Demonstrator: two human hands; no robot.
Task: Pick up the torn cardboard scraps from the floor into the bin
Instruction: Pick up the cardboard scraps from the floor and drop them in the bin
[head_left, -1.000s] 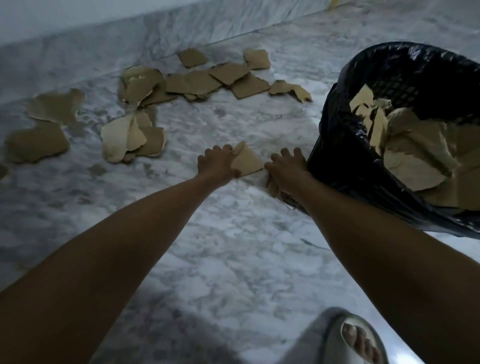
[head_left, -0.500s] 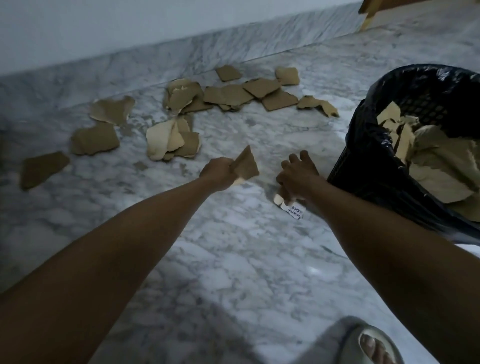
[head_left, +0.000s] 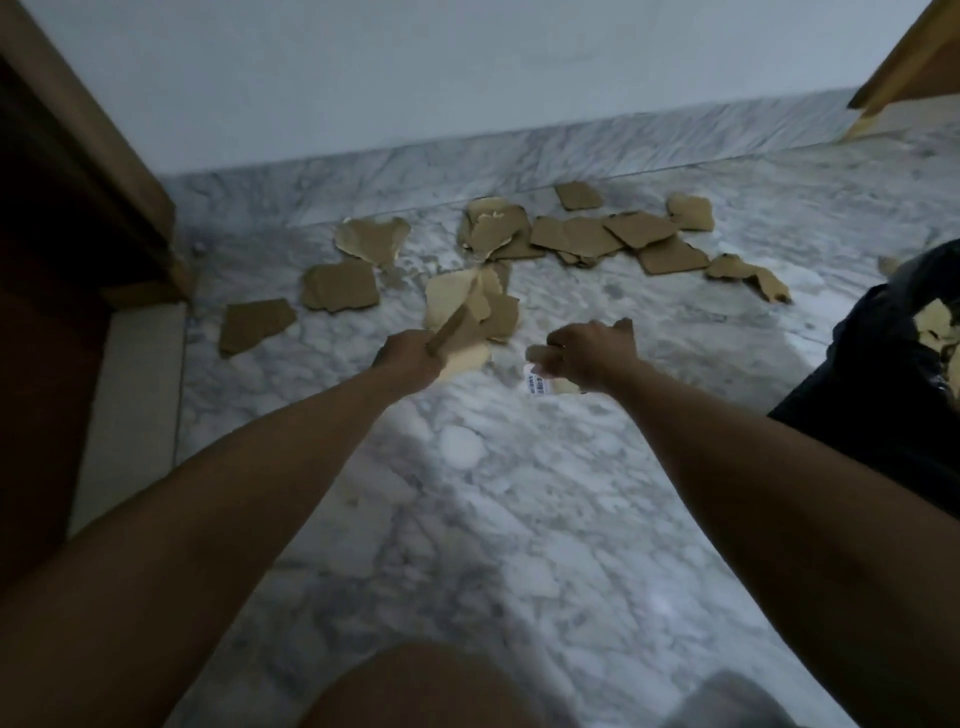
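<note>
Both arms reach forward over the marble floor (head_left: 519, 467). The left hand (head_left: 410, 356) is curled round a brown scrap (head_left: 457, 332), which sticks up and to the right from the fist, its pale underside showing below. The right hand (head_left: 592, 356) has its fingers bent round a small pale scrap (head_left: 535, 353) at its left edge, and a labelled piece (head_left: 540, 385) with a white barcode sticker shows just beneath the hand; whether that piece is held or lies on the floor is not clear. More torn scraps lie spread on the floor ahead: a pale pile (head_left: 457, 296) just beyond the left hand, 3 single pieces (head_left: 340, 285) further left, and a loose row (head_left: 613, 236) near the marble skirting (head_left: 519, 161) below the white wall (head_left: 467, 62). The bin (head_left: 883, 395), lined with a black bag, stands at the right edge beside the right forearm, only partly in frame, and pale cardboard (head_left: 935, 322) shows inside it. A dark wooden door frame (head_left: 78, 182) fills the left edge, and another bit of wood trim (head_left: 909, 67) shows at the top right corner. A knee (head_left: 415, 691) is at the bottom.
</note>
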